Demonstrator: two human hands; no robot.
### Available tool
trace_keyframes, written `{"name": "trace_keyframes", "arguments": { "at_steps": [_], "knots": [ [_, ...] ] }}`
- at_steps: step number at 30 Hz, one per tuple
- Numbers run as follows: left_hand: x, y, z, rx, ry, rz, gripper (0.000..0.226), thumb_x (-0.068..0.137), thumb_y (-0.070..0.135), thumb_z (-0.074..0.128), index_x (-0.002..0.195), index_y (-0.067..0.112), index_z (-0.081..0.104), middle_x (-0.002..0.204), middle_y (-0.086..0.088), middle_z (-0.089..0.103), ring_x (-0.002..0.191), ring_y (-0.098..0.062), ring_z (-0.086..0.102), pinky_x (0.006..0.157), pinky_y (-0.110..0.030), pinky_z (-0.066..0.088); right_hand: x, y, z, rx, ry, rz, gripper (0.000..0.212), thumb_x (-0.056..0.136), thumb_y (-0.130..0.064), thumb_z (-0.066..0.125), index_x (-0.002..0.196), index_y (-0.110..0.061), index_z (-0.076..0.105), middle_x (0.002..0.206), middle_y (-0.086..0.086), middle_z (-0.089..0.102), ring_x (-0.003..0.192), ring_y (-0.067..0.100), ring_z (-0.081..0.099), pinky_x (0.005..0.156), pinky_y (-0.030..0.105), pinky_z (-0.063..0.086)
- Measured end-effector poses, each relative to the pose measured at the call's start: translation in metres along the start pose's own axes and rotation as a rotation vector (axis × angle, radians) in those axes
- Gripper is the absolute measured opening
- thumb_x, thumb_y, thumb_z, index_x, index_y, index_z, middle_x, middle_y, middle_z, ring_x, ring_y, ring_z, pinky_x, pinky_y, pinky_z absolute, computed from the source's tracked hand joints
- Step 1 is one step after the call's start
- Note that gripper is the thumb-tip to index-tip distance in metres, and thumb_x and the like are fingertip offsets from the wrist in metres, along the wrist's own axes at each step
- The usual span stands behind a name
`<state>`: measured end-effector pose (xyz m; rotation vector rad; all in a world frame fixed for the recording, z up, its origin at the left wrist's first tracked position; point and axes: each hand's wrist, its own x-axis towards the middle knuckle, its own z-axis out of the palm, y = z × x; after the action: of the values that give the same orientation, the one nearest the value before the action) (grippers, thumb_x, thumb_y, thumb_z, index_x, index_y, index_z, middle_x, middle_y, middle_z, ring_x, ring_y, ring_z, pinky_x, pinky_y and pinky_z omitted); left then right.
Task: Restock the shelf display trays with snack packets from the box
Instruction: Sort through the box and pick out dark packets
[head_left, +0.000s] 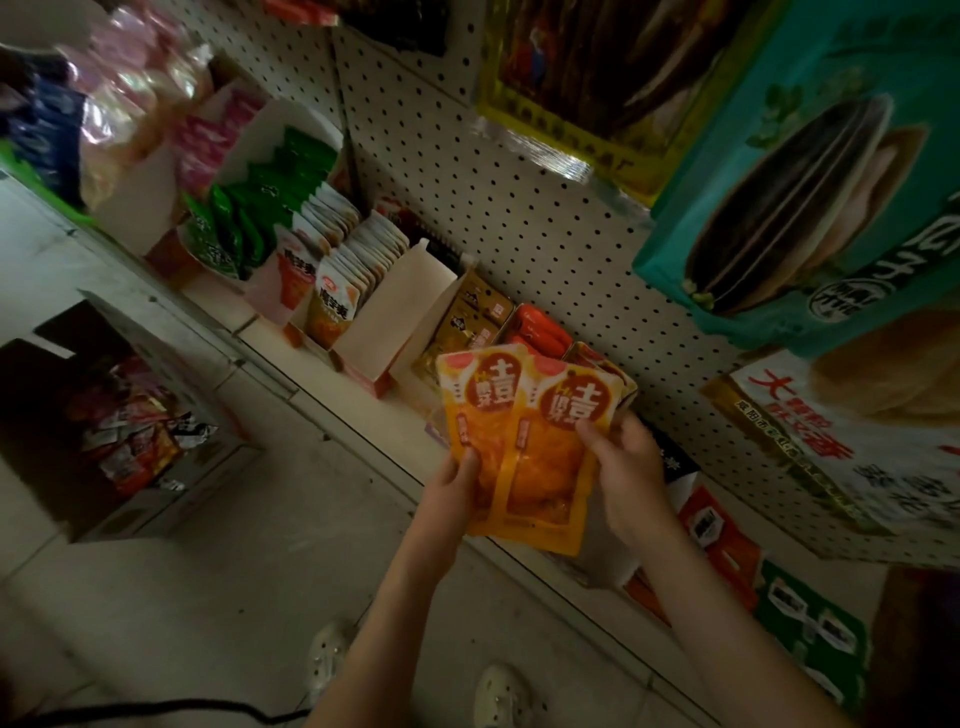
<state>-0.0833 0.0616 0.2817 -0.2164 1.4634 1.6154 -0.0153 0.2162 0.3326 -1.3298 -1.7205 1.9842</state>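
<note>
Held: two overlapping orange snack packets (524, 441), pinched by left grip (457, 486) and right grip (626, 457), before the shelf (291, 358), right of the white tray (400, 312). Risk: glossy film, shallow pinch; one packet may slip to the floor (260, 571).

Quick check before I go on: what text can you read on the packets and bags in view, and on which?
"吉": on both orange packets.
"瓜子": on the teal bag.
"大": on the white bag; the rest is blurred.
Too blurred to read: tray packets, box packets.
</note>
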Motion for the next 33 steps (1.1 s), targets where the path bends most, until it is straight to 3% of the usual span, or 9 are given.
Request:
{"name": "trace_keyframes", "arguments": {
  "at_steps": [4, 8, 12, 15, 19, 22, 26, 30, 33],
  "knots": [
    [-0.007, 0.008, -0.001, 0.181, -0.146, -0.042, 0.035, 0.1, 0.046, 0.038, 0.122, 0.029, 0.06, 0.108, 0.006, 0.072, 0.096, -0.01, 0.069, 0.082, -0.027, 0.055, 0.006, 0.004, 0.011, -0.016, -0.023, 0.065, 0.02, 0.094, -0.025, 0.058, 0.113, -0.031, 0.057, 0.115, 0.0, 0.065, 0.105, 0.019, 0.063, 0.089, 0.046, 0.052],
    [-0.007, 0.01, 0.0, 0.253, -0.288, -0.024, 0.05, 0.076, 0.043, 0.075, 0.121, 0.036, 0.053, 0.111, 0.006, 0.071, 0.099, -0.013, 0.069, 0.089, -0.032, 0.055, 0.001, 0.018, 0.026, -0.05, 0.026, 0.064, 0.023, 0.095, -0.026, 0.056, 0.117, -0.028, 0.05, 0.12, 0.003, 0.061, 0.108, 0.02, 0.061, 0.09, 0.046, 0.052],
    [0.005, 0.003, -0.007, 0.483, -0.232, 0.016, 0.05, 0.074, 0.032, 0.079, 0.114, 0.048, 0.055, 0.11, 0.01, 0.07, 0.103, -0.013, 0.066, 0.097, -0.043, 0.051, 0.005, 0.008, 0.012, -0.093, 0.003, -0.019, 0.069, 0.083, -0.007, 0.07, 0.131, -0.027, 0.025, 0.129, 0.003, 0.047, 0.107, 0.013, 0.055, 0.076, 0.025, 0.051],
    [0.012, 0.008, -0.008, 0.713, -0.29, 0.065, 0.053, 0.077, 0.027, 0.076, 0.122, 0.045, 0.054, 0.112, 0.011, 0.067, 0.107, -0.013, 0.062, 0.098, -0.039, 0.049, 0.013, -0.016, -0.011, -0.416, -0.121, -0.152, 0.092, 0.072, -0.008, 0.08, 0.136, -0.037, 0.021, 0.123, -0.007, 0.045, 0.106, 0.01, 0.051, 0.077, 0.029, 0.051],
    [0.02, 0.016, 0.007, 0.911, -0.374, 0.153, 0.059, 0.08, 0.026, 0.073, 0.134, 0.036, 0.049, 0.116, 0.006, 0.067, 0.108, -0.014, 0.061, 0.096, -0.034, 0.049, 0.026, -0.04, -0.028, -0.922, -0.393, -0.009, 0.033, 0.075, -0.02, 0.08, 0.101, -0.033, 0.065, 0.098, -0.013, 0.066, 0.094, 0.01, 0.063, 0.082, 0.036, 0.056],
    [0.027, 0.012, 0.02, 0.904, -0.293, 0.186, 0.051, 0.079, 0.026, 0.074, 0.125, 0.03, 0.053, 0.111, 0.004, 0.067, 0.104, -0.016, 0.062, 0.092, -0.037, 0.051, 0.029, -0.043, -0.028, -1.023, -0.329, -0.02, 0.007, 0.082, -0.02, 0.073, 0.081, -0.024, 0.068, 0.084, -0.008, 0.069, 0.086, 0.015, 0.066, 0.08, 0.032, 0.054],
    [0.024, 0.001, 0.041, 0.737, 0.037, 0.312, 0.063, 0.078, 0.029, 0.075, 0.132, 0.021, 0.045, 0.124, 0.003, 0.053, 0.112, -0.015, 0.053, 0.095, -0.034, 0.048, 0.03, -0.049, -0.028, -1.13, -0.068, -0.151, 0.031, 0.091, -0.025, 0.062, 0.12, -0.014, 0.064, 0.107, 0.008, 0.068, 0.099, 0.025, 0.062, 0.084, 0.033, 0.05],
    [0.015, -0.017, 0.061, 0.811, 0.349, 0.542, 0.048, 0.087, 0.016, 0.064, 0.131, 0.006, 0.048, 0.128, -0.01, 0.051, 0.116, -0.025, 0.051, 0.098, -0.037, 0.048, 0.029, -0.052, -0.025, -1.276, 0.129, -0.268, 0.034, 0.097, -0.025, 0.052, 0.126, -0.009, 0.059, 0.11, 0.013, 0.066, 0.102, 0.028, 0.061, 0.08, 0.03, 0.045],
    [0.015, -0.02, 0.068, 0.816, 0.231, 0.441, 0.04, 0.094, 0.015, 0.054, 0.133, 0.01, 0.047, 0.133, -0.008, 0.047, 0.121, -0.025, 0.048, 0.097, -0.035, 0.046, 0.025, -0.052, -0.015, -1.332, 0.148, -0.284, 0.033, 0.1, -0.024, 0.047, 0.13, -0.013, 0.055, 0.113, 0.012, 0.065, 0.105, 0.028, 0.061, 0.078, 0.031, 0.046]
  ]
}}
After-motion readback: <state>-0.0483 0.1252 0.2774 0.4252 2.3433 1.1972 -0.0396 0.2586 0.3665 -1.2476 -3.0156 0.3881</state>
